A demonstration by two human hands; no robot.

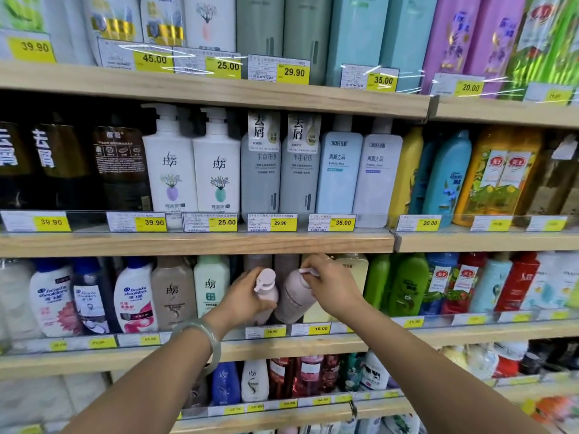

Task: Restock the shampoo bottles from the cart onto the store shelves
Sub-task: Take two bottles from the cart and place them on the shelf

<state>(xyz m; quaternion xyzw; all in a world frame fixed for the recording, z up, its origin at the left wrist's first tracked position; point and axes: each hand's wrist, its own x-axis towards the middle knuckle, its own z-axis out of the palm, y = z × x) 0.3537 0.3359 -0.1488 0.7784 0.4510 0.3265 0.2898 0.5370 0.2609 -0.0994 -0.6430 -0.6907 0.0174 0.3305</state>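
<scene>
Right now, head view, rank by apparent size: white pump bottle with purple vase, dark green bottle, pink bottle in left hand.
1. white pump bottle
2. dark green bottle
3. pink bottle; left hand hides part, so 2 versus 3 unsure.

Yellow price labels point(223, 222) are held in clear strips below each row of stock; 25.00 is read on the middle one and 39.90 on another point(51, 222) further left. Two white pump bottles with flower prints point(170, 164) are stood upright side by side in the middle row, with dark brown bottles point(120, 164) just to their left. Head & Shoulders bottles point(54, 297) are seen lower left, and green bottles point(407, 286) and red bottles point(517, 281) lower right.
</scene>
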